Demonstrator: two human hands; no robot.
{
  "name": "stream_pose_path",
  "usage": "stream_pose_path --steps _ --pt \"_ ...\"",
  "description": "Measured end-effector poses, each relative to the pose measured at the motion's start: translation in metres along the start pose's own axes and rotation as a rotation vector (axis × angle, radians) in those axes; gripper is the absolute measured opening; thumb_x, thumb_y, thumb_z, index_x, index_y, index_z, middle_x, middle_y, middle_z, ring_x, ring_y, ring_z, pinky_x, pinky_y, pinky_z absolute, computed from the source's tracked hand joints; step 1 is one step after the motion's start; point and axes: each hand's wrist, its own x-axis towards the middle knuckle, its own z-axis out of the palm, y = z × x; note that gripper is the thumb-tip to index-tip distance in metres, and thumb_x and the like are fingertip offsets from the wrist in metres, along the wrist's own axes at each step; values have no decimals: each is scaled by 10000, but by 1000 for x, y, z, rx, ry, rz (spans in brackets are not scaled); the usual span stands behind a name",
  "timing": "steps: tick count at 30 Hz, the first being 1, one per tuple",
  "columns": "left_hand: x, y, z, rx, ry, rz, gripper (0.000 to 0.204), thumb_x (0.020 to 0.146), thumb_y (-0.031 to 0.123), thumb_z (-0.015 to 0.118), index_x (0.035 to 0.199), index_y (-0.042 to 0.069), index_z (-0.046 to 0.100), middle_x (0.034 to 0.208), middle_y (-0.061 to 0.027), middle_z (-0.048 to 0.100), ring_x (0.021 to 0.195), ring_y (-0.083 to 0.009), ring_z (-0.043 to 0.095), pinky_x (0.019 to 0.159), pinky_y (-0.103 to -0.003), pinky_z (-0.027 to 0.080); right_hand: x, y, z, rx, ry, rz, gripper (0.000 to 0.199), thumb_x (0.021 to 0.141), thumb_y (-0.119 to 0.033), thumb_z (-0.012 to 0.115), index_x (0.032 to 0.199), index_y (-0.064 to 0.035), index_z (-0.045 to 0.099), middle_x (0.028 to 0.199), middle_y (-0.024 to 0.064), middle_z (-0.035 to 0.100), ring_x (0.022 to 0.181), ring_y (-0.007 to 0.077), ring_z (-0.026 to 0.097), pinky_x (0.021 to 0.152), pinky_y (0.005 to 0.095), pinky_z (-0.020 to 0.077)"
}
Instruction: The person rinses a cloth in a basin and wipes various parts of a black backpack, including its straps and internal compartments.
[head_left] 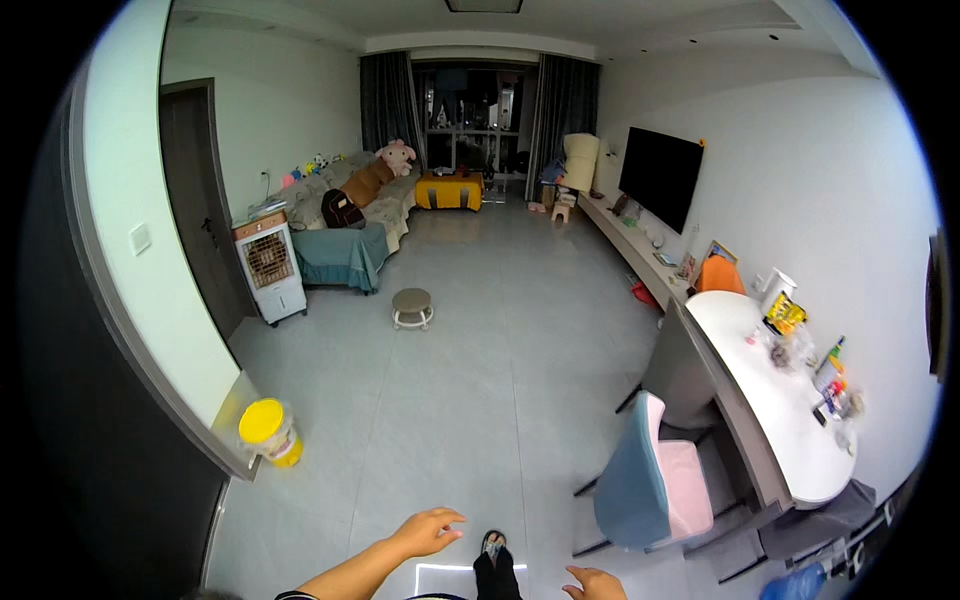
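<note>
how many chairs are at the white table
2 show. One chair with a blue back and pink seat stands on the near left side of the white table. An orange chair stands at its far end. Others may be hidden behind the table.

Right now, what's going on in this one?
A person stands in a living room with both hands empty. The left hand is stretched forward, fingers spread, above the grey tiled floor; the right hand hangs low near the lower edge. One foot in a sandal shows between them. Nearest things: a blue-and-pink chair at a white table, and a yellow-lidded bucket by the wall.
</note>
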Motion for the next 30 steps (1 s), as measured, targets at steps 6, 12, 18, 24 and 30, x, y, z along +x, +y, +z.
stream_pose_path --steps 6,12,18,24,30 --pt "97 -301 26 141 -221 -454 325 888 331 561 1066 69 636 964 -116 667 892 -267 635 790 -356 495 300 32 -44 -214 -112 -239 406 840 -273 633 1209 -114 572 1018 123 656 912 309 631 768 403 515" --pt "179 -407 -90 47 -494 -1222 292 876 277 594 1057 52 636 965 -110 661 883 -250 635 750 -351 510 593 6 -139 -40 171 -589 406 859 -298 615 1217 -112 569 1010 117 660 930 296 630 785 387 522" --pt "418 -527 -181 30 -404 -1265 264 864 223 627 1049 34 636 965 -105 656 874 -233 636 710 -347 524 847 83 -158 -209 -30 -415 442 864 -322 592 1249 -113 531 1029 133 653 961 322 620 838 420 503" --pt "863 -594 -251 -285 71 -967 244 852 169 661 1040 16 637 965 -99 650 865 -217 636 671 -342 538 1033 189 -228 -268 -506 299 583 841 -501 560 1278 -119 517 1184 162 600 1120 336 554 924 466 452" --pt "1223 -572 -310 -648 100 -344 282 880 255 639 1055 35 644 930 -71 660 782 -128 620 718 -292 517 1262 254 -294 -77 -412 339 599 806 -462 624 1295 -133 511 1280 140 545 1201 321 490 987 444 417"
